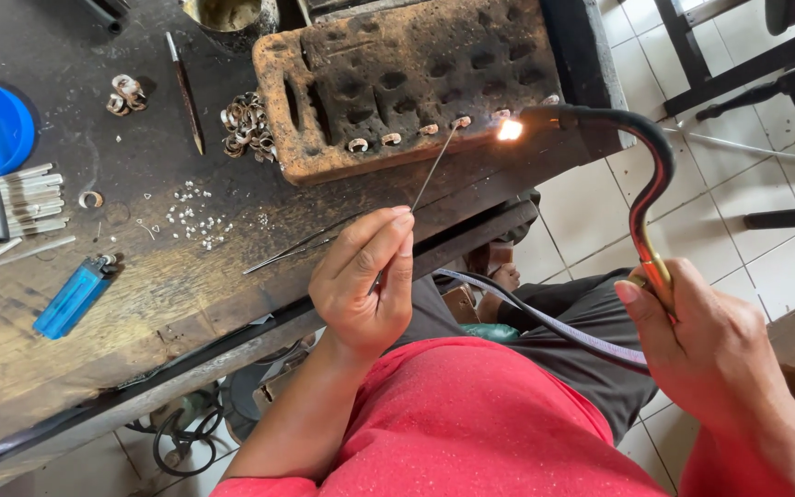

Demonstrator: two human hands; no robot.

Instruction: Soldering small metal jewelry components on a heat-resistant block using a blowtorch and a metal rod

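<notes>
Left hand (367,281) fingers pinching thin wire (434,168) toward block edge (388,161), right hand (706,354) fingers gripping lit torch (641,198)

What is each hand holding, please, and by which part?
Left hand: thin metal rod, pinched at its near end. Right hand: curved torch, gripped at its brass base.

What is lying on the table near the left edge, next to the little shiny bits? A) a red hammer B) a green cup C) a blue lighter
C: a blue lighter lies flat on the dark wooden table, below and left of the small scattered metal bits.
</notes>
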